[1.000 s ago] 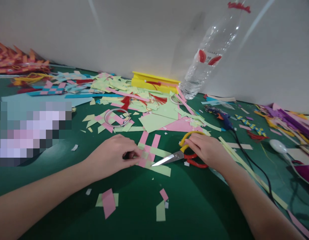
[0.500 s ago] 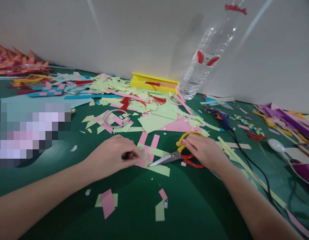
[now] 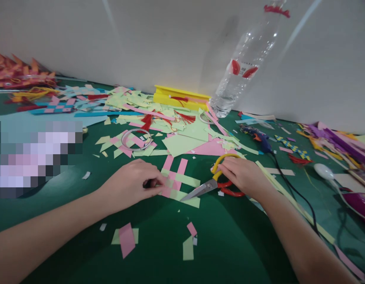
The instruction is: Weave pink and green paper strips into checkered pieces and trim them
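A small weave of pink and pale green paper strips (image 3: pixel 173 177) lies on the green table, its loose strip ends sticking out to the back and right. My left hand (image 3: pixel 138 177) pinches the left edge of this weave between thumb and fingers. In my right hand (image 3: pixel 238 169) are scissors (image 3: pixel 202 189) with one yellow and one red handle loop. Their blades look closed, and the tips lie over the front green strip. In front of the hands rest a pink and green paper scrap (image 3: pixel 127 240) and a green scrap (image 3: pixel 188 248).
Behind the hands spread many paper scraps (image 3: pixel 185 144), a tape roll (image 3: pixel 136 139) and red tassels (image 3: pixel 147 121). A clear bottle (image 3: pixel 244 67) leans against the wall. To the right lie a blue corded tool (image 3: pixel 261 142) and a purple-white object (image 3: pixel 356 205).
My right hand has drawn the scissors slightly to the right, so their tips have slid along the front green strip. My left hand keeps its pinch on the weave.
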### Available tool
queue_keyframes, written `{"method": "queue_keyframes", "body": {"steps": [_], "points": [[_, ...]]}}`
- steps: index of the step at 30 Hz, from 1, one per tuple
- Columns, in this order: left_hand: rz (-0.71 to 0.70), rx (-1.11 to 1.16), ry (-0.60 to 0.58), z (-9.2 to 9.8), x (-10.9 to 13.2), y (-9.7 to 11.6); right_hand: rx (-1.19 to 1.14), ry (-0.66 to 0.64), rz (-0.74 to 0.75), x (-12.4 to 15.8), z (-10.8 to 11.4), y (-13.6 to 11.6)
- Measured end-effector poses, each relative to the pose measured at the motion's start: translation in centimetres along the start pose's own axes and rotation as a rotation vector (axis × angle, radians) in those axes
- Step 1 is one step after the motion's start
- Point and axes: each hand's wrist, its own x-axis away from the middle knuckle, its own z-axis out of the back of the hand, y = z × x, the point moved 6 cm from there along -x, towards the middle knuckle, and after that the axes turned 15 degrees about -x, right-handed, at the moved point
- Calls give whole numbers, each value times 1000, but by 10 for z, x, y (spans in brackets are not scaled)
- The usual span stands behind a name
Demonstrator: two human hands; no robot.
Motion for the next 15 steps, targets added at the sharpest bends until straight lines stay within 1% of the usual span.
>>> {"method": "queue_keyframes", "body": {"steps": [6,11,15], "points": [[13,-5,-27,0,0,0,11,46,6,-1,-4,-3],[7,-11,-23,0,0,0,47,73,-5,0,-5,-4],[7,-7,-26,-1,0,-1,62,77,37,0,-1,-5]]}}
